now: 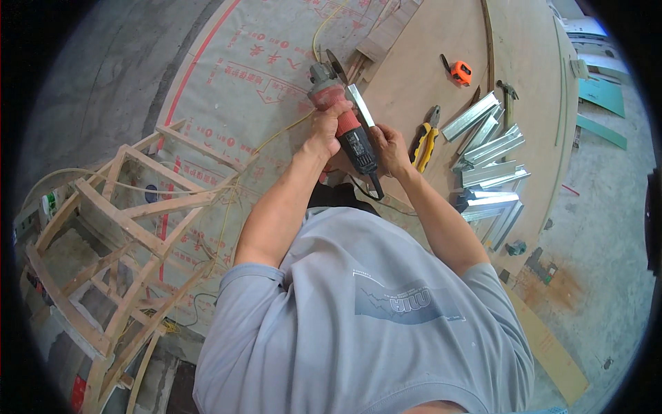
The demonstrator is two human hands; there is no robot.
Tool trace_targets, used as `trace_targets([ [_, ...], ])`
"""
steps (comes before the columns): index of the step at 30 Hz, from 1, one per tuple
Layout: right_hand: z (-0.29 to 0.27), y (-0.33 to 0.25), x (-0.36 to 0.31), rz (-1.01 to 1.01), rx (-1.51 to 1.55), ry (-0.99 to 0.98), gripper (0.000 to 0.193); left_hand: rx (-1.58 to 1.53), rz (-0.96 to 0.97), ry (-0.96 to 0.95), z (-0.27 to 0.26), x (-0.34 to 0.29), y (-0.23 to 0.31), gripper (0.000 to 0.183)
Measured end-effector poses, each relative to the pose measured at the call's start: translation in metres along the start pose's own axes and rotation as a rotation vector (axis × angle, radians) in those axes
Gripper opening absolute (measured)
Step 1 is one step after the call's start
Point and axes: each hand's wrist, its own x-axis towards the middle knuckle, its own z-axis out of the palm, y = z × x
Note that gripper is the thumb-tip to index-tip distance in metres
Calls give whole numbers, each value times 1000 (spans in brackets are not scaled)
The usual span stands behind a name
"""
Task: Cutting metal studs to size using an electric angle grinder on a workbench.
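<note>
My left hand (pixel 327 131) is wrapped round the red and black body of an angle grinder (pixel 356 148). The grinder's grey head and its thin disc (pixel 336 66) point away from me, and its black cord end is toward my body. In my right hand (pixel 392 150) is a short, shiny metal channel piece (pixel 359 105), held by its near end close beside the grinder. The channel's far end lies near the disc; whether they touch I cannot tell. Yellow-handled pliers (pixel 425 143) lie on the wooden board, just right of my right hand.
On the board (pixel 414 69) rest several cut metal channel pieces (pixel 493 148), an orange tape measure (pixel 460 72) and a hammer (pixel 508 101). A wooden stepladder-like frame (pixel 141 228) stands at the left. A yellow cord (pixel 284 131) crosses the printed floor covering (pixel 227 90).
</note>
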Motion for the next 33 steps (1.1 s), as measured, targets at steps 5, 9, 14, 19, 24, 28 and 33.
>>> trace_targets([
  [5,0,-2,-1,-13,-40,21,27,13,33,6,-9,8,-9,35],
  [9,1,4,1,15,12,11,28,31,24,0,-9,9,-8,33],
  [14,2,11,3,-11,13,15,27,60,-13,-5,-4,3,-2,35],
  [19,1,8,3,13,25,2,27,56,-18,-11,-4,2,-2,40],
  [24,0,3,2,4,-41,17,26,10,-26,-10,4,-6,1,41],
  [28,1,12,3,-50,16,4,26,0,-16,-15,6,-7,0,40],
  [33,4,9,4,25,86,-34,27,-16,-1,3,1,-14,-6,39],
])
